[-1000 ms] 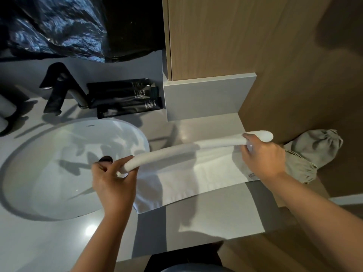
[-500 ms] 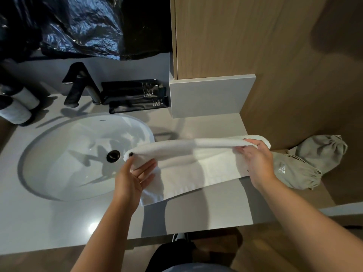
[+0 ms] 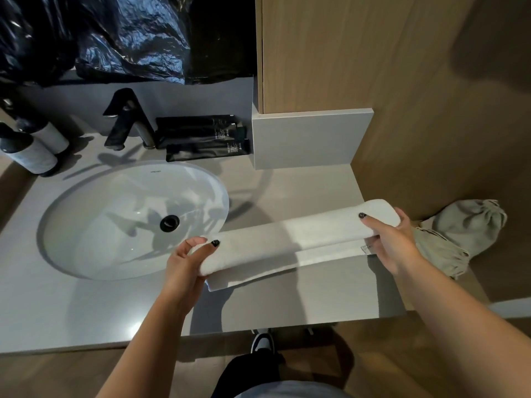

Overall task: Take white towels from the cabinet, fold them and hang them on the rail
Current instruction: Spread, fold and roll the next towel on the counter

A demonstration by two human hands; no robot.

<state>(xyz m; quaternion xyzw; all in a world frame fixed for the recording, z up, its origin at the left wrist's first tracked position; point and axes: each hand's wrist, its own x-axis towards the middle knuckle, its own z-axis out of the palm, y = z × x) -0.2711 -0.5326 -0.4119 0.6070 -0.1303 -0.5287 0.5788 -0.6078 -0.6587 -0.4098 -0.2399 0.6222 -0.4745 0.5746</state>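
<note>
A white towel point(image 3: 287, 242) lies folded lengthwise into a long band on the grey counter point(image 3: 287, 297), running from the sink's right rim to the counter's right end. My left hand point(image 3: 186, 262) grips the towel's left end, thumb on top and fingers under the upper layer. My right hand point(image 3: 393, 239) holds the right end, with the thumb lying on top and the fingers curled beneath. A thin lower layer of towel shows below the folded band. No rail or cabinet interior is in view.
A white oval sink point(image 3: 129, 219) with a black drain sits left of the towel. Behind it stand a black tap point(image 3: 126, 122), black sachets point(image 3: 204, 139) and two bottles point(image 3: 31, 150). A grey drawstring bag point(image 3: 459, 234) lies at the right end. A wood panel point(image 3: 359, 53) rises behind.
The towel's raised upper edge has come down toward me and now lies flat over the lower layer. Both hands moved nearer with it, keeping their hold on the ends.
</note>
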